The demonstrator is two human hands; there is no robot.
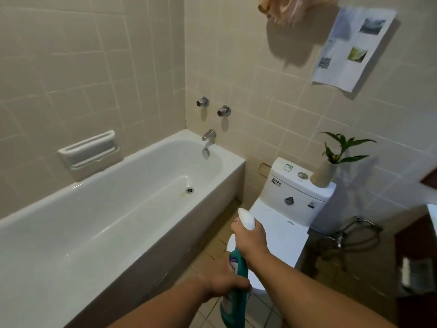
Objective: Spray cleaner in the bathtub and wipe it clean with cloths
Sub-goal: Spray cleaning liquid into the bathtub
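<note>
A white bathtub (pixel 71 223) runs along the left wall, with a drain (pixel 189 190) and a yellowish stain near its far end. I hold a teal spray bottle (pixel 235 301) with a white trigger head (pixel 246 220) upright beside the tub's outer wall, over the floor. My right hand (pixel 250 237) grips the neck just below the white head. My left hand (pixel 224 280) wraps around the bottle's body lower down. The nozzle points toward the tub. A peach cloth (pixel 290 8) hangs on the wall at the top edge.
A spout (pixel 209 134) and two taps (pixel 214 106) sit on the end wall above the tub. A white toilet (pixel 283 223) stands right of my hands, with a vase and plant (pixel 331 166) on its tank. A soap holder (pixel 89 152) is on the left wall. A dark cabinet (pixel 416 268) stands at right.
</note>
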